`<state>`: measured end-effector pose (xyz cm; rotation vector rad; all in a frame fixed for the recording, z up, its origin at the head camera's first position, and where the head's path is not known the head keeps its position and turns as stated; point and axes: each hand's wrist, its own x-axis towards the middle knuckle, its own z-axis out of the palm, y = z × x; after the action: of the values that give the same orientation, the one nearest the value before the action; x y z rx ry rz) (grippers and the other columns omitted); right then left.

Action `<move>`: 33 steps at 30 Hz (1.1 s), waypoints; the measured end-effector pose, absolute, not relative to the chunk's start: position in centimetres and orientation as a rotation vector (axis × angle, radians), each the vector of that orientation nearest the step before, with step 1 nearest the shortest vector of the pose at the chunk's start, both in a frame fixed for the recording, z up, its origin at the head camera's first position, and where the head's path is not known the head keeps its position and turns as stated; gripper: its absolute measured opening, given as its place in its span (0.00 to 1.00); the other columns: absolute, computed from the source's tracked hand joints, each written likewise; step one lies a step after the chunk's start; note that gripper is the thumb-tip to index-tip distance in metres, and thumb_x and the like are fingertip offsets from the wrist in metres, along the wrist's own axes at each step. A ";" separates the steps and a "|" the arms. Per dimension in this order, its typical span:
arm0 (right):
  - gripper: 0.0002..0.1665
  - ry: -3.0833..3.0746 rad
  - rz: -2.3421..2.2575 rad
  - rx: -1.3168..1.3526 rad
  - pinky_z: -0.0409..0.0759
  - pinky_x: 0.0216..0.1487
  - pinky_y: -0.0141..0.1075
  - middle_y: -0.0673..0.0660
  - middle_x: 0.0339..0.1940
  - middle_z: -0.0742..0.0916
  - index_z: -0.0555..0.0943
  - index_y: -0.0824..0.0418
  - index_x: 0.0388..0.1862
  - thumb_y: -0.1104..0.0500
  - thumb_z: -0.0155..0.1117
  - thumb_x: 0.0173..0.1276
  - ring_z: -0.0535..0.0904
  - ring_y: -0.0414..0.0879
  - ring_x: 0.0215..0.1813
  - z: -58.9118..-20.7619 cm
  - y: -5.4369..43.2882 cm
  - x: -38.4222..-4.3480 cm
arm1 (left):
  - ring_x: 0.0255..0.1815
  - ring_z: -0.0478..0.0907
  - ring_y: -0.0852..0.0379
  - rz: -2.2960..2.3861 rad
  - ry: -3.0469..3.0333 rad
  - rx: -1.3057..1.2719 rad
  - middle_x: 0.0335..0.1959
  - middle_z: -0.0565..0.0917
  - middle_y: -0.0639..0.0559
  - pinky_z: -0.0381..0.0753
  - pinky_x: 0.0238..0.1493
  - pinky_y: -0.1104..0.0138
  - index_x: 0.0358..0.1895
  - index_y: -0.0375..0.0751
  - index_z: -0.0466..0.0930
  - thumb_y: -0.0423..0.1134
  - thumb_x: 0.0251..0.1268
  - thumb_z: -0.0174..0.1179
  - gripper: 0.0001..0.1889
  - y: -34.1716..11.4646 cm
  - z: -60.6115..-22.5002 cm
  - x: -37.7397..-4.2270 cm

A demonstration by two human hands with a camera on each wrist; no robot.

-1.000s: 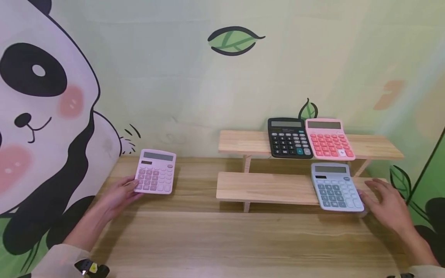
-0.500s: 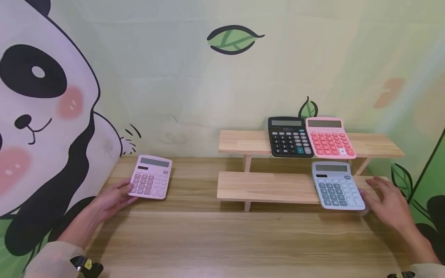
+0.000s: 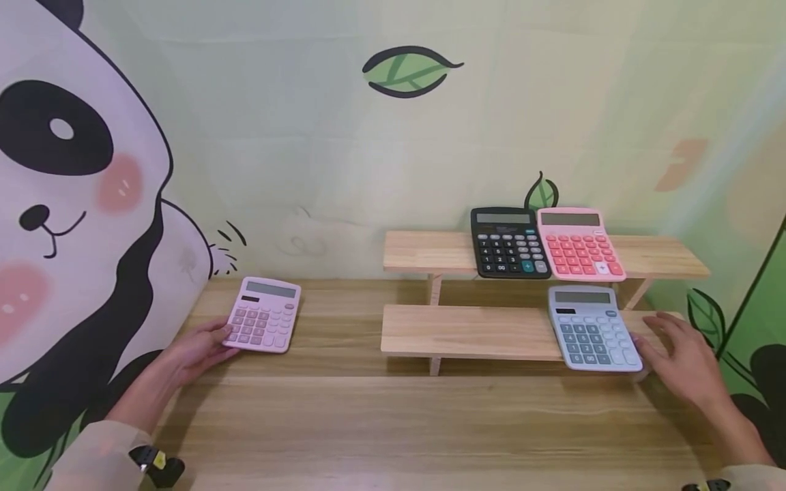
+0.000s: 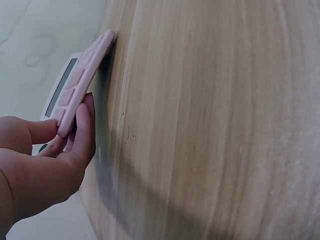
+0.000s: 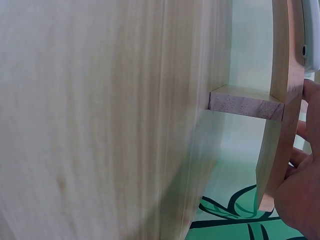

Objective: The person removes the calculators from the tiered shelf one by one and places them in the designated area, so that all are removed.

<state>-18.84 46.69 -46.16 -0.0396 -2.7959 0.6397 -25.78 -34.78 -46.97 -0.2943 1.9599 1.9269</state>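
At the left in the head view, my left hand (image 3: 199,351) pinches a pale pink calculator (image 3: 263,315) by its lower left corner. The left wrist view shows the thumb on the face of this calculator (image 4: 75,82) and fingers behind it, with the body tilted. A light blue calculator (image 3: 594,331) leans on the lower shelf at the right. My right hand (image 3: 684,358) is beside it, thumb at its lower right edge and the other fingers loosely bent over the shelf end. In the right wrist view, the right hand (image 5: 302,185) lies along the shelf's edge.
A two-tier wooden stand (image 3: 463,331) is on the wood-grain table (image 3: 430,429). On its upper shelf a black calculator (image 3: 510,244) and a pink calculator (image 3: 580,245) lean side by side. A panda-print backdrop (image 3: 295,157) rises behind and at both sides.
My left hand has moved slightly left and down with the pale pink calculator, which has turned a little. The right hand and the other calculators look unmoved.
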 end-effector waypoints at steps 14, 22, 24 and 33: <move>0.37 -2.795 0.627 -0.029 0.54 0.68 0.82 0.83 0.75 0.64 0.70 0.77 0.72 0.46 0.57 0.83 0.56 0.85 0.74 -46.7 46.6 -18.5 | 0.47 0.77 0.67 1.655 2.305 -0.345 0.76 0.60 0.23 0.87 0.50 0.72 0.82 0.20 0.46 0.38 0.90 0.41 0.31 -34.6 -47.4 -25.7; 0.38 -2.790 0.619 -0.031 0.54 0.68 0.82 0.82 0.76 0.64 0.70 0.77 0.72 0.45 0.56 0.83 0.55 0.85 0.74 -46.4 46.8 -18.7 | 0.48 0.78 0.64 1.493 2.533 -0.335 0.74 0.67 0.21 0.86 0.45 0.74 0.77 0.17 0.58 0.41 0.88 0.47 0.30 -34.4 -47.4 -25.6; 0.38 -2.793 0.618 -0.034 0.53 0.68 0.82 0.82 0.76 0.64 0.69 0.77 0.72 0.45 0.56 0.84 0.55 0.85 0.75 -46.3 46.8 -18.7 | 0.49 0.79 0.61 1.436 2.590 -0.326 0.72 0.70 0.22 0.87 0.44 0.74 0.75 0.17 0.62 0.40 0.87 0.48 0.29 -34.4 -47.6 -25.5; 0.38 -2.786 0.618 -0.028 0.53 0.68 0.82 0.82 0.77 0.64 0.70 0.77 0.72 0.45 0.57 0.83 0.55 0.85 0.75 -46.3 46.9 -18.9 | 0.44 0.81 0.54 1.233 2.800 -0.313 0.57 0.82 0.29 0.81 0.34 0.76 0.68 0.19 0.73 0.40 0.84 0.56 0.25 -34.2 -48.0 -25.2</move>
<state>-18.92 46.86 -46.32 -0.0284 -2.7856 0.6179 -25.24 -34.17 -47.99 -0.3131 2.7999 1.2333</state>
